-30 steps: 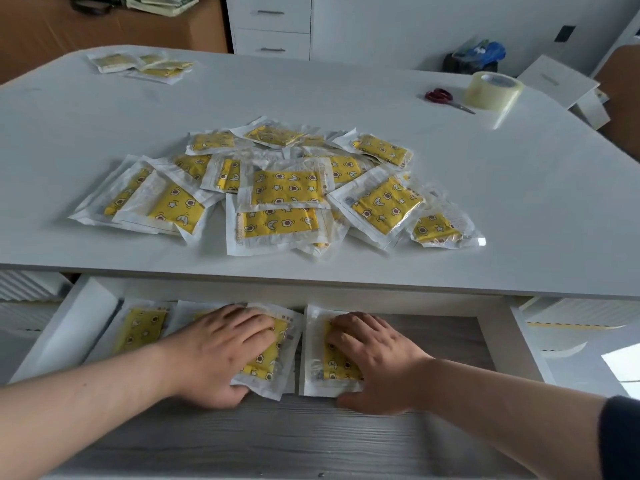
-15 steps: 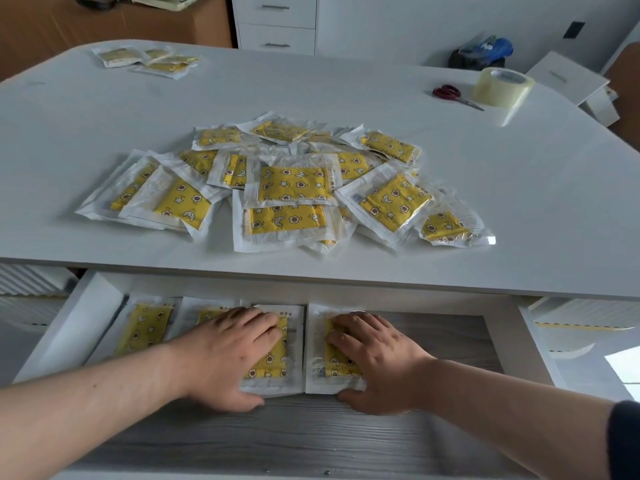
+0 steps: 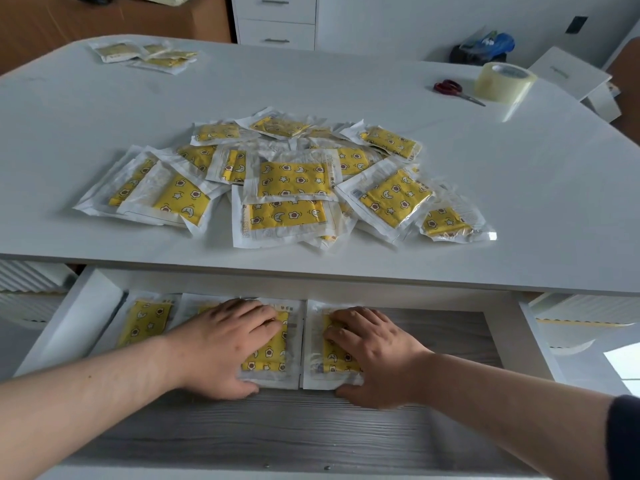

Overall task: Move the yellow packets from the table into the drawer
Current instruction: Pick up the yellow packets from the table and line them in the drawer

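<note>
Head view gives us both hands down in the open drawer (image 3: 450, 336). The left hand (image 3: 221, 344) lies flat, fingers spread and fairly straight, pressing on one yellow packet (image 3: 273, 362). The right hand (image 3: 377, 355) presses with arched fingertips on a second packet (image 3: 315, 341), thumb along its near edge; neither hand is closed round anything. A second ago the left packet sat skewed, its near corner swung toward the drawer's front. Now we see it squared up, its long edge parallel to the second packet's and just beside it. Both hands have stayed on the same packets. Each packet lies flat, long axis running from the drawer's front to its back. A third packet (image 3: 145, 322) lies the same way nearer the drawer's left wall. Beyond the drawer, on the table (image 3: 502, 209), the pile of packets (image 3: 294, 178) is unchanged, its packets pointing all ways. Farther beyond the drawer's right side sit scissors (image 3: 453, 90) and a tape roll (image 3: 504, 81).
</note>
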### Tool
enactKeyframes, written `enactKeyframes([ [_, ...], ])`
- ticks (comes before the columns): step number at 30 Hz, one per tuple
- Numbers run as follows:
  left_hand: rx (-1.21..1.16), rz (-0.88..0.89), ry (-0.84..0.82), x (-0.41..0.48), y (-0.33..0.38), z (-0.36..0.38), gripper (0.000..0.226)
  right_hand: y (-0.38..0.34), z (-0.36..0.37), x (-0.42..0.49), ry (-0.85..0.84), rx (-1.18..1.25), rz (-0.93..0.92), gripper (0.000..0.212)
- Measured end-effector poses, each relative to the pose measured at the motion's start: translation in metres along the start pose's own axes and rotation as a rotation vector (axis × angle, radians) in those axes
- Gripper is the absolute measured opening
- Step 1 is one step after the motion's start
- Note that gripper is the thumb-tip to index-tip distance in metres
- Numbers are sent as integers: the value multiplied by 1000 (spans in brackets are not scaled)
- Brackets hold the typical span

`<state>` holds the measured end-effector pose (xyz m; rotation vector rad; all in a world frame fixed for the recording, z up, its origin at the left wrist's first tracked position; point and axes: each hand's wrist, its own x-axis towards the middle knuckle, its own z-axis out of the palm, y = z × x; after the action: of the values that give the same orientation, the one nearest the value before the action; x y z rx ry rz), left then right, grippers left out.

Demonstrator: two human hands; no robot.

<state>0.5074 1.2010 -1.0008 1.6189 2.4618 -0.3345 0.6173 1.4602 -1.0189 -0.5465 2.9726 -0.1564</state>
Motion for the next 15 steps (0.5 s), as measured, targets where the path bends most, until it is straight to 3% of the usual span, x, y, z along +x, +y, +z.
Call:
enactKeyframes([
  [3, -55, 12, 33, -3, -1, -3, 96, 4, -4, -2, -20, 75, 16, 91],
  [5, -41, 20, 133, -4, -4, -2, 81, 7, -7, -2, 4, 197, 85, 94],
  [8, -98, 8, 233, -3, -12, 7, 55, 12, -7, 2, 74, 290, 185, 78],
  [11, -149, -27, 258, 0, -15, 8, 48, 15, 0, 4, 78, 276, 193, 63],
  [15, -158, -27, 279, 0, -17, 12, 45, 11, -1, 7, 55, 259, 195, 63],
])
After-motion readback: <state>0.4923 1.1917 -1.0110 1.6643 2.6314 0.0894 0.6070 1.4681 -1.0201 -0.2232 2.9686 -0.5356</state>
